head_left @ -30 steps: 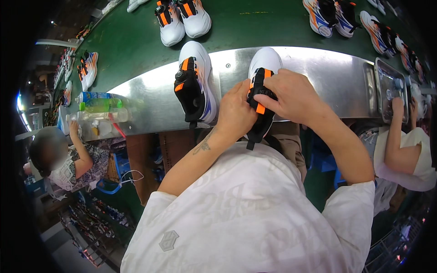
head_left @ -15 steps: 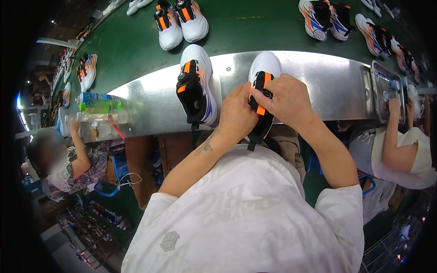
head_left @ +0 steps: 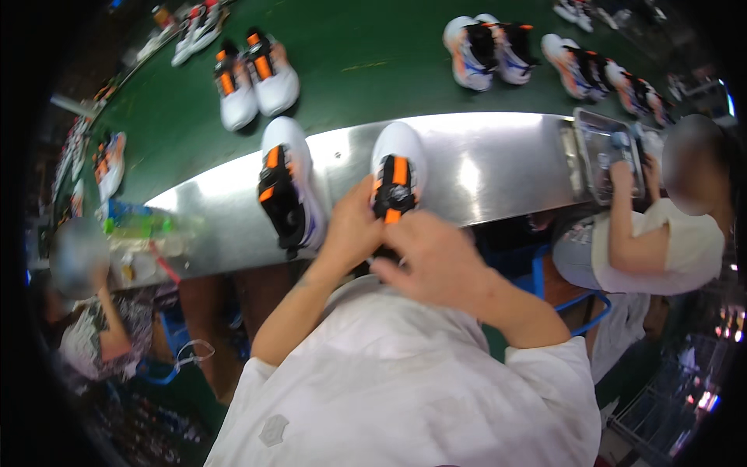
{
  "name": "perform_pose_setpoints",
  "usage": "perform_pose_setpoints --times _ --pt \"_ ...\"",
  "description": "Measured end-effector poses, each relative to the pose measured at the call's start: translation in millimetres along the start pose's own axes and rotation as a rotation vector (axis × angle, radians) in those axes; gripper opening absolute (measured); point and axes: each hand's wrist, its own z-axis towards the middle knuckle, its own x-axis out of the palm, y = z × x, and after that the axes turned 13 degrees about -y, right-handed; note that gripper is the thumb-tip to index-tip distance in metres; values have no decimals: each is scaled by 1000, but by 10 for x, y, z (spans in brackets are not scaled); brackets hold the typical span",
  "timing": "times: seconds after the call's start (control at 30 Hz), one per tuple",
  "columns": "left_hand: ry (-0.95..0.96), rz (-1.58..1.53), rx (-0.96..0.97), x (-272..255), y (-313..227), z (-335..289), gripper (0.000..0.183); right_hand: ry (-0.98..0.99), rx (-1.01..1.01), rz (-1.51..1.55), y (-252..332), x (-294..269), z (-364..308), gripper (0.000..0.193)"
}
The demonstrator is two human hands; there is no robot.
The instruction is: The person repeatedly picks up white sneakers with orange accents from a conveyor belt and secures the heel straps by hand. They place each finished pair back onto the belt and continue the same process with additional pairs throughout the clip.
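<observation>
A white sneaker point(head_left: 398, 148) with a black upper, orange straps and a round black dial stands on the metal bench edge, toe pointing away. My left hand point(head_left: 352, 226) is closed around its left side. Over the shoe's opening lies my right hand point(head_left: 440, 253), fingers bent at the lower orange strap and thumb apart on the near side. It is slightly blurred, and it hides most of the heel along with the left fingertips. To the left, a matching sneaker point(head_left: 286, 144) stands on the metal, untouched.
Pairs of similar sneakers point(head_left: 276, 86) point(head_left: 471, 62) stand on the green table point(head_left: 366, 70) beyond. Bottles point(head_left: 140, 222) lie at the left, near a seated person's hand. At the right, another person reaches into a metal tray point(head_left: 583, 148).
The view has shifted, so the scene sits lower and further left. My right hand has moved from the dial toward the shoe's opening, and its thumb has spread. My left hand stays on the shoe.
</observation>
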Motion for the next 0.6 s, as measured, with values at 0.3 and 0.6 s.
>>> perform_pose_setpoints --times 0.3,0.6 --pt "-709 127 549 -1440 -263 -156 41 298 -186 -199 -165 169 -188 37" --pt "-268 29 -114 -718 319 -9 59 509 -85 -165 -293 236 378 71"
